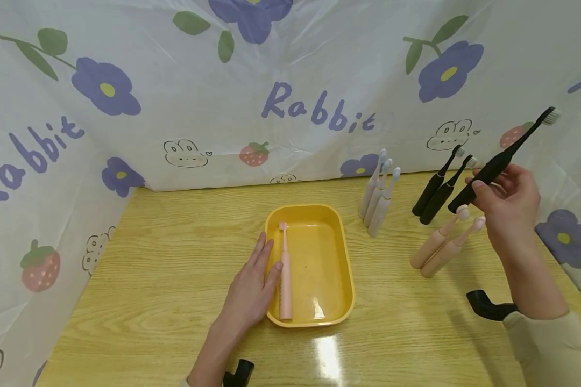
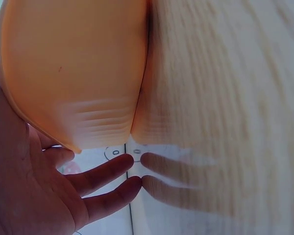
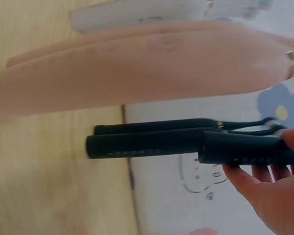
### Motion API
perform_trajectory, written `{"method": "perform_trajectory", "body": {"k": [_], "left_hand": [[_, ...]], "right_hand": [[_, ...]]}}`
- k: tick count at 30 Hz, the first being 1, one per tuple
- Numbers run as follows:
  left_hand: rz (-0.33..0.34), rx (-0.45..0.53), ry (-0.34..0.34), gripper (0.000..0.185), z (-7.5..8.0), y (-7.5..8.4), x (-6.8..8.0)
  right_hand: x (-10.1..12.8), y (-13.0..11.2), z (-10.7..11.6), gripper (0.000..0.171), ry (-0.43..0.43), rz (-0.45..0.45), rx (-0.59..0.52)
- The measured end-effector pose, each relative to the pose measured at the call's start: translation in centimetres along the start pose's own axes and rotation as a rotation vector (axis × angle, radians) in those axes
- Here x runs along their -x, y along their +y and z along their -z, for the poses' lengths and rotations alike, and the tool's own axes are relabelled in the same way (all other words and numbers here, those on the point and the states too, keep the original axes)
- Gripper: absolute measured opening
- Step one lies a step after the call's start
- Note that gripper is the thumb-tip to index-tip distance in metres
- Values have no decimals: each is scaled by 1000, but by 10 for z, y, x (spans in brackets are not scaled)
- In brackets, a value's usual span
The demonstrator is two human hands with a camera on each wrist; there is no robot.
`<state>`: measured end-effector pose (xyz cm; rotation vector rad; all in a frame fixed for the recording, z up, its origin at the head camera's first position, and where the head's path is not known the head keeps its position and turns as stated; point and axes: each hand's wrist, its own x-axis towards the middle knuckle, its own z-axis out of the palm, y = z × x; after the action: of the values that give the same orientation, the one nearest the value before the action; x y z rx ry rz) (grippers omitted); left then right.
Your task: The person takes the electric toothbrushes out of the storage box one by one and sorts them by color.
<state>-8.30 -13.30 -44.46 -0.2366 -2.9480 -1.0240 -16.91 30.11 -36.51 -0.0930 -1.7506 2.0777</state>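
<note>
My left hand (image 1: pixel 252 285) holds the left wall of a yellow tray (image 1: pixel 347 269), thumb over the rim and fingers along the outside. Inside the tray a pink electric toothbrush (image 1: pixel 285 285) lies along that wall, head pointing away, close to the thumb. At the right, my right hand (image 1: pixel 513 201) grips a black electric toothbrush (image 1: pixel 494 169) by its handle, tilted with the bristles up. Two more black toothbrushes (image 1: pixel 436 199) stand just left of it. Nearer to me, below the raised one, two pink toothbrushes (image 1: pixel 440 252) stand upright.
Several white electric toothbrushes (image 1: pixel 378 207) stand in a row right of the tray. The wooden table (image 1: pixel 184 258) ends at a white printed cloth (image 1: pixel 213 97) that rises behind it and at both sides. Black curved pieces (image 1: pixel 489 306) sit by my wrists.
</note>
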Motion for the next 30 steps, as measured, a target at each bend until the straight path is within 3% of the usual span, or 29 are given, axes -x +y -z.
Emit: {"method": "perform_trajectory", "body": {"k": [7, 12, 17, 20, 27, 30], "left_hand": [[2, -6, 0, 61, -1, 0, 0], [-1, -8, 5, 61, -1, 1, 0], [0, -8, 3, 61, 0, 1, 0], [3, -3, 1, 61, 0, 1, 0], [2, -9, 1, 61, 0, 1, 0], [2, -10, 2, 60, 0, 1, 0]], "right_hand": [[-6, 26, 3, 46, 107, -3, 26], [-8, 41, 3, 45, 139, -21, 89], [-9, 53, 3, 45, 155, -43, 76], [-9, 59, 3, 43, 163, -52, 124], [-6, 64, 3, 41, 161, -102, 416], [-6, 63, 1, 41, 156, -136, 444]]}}
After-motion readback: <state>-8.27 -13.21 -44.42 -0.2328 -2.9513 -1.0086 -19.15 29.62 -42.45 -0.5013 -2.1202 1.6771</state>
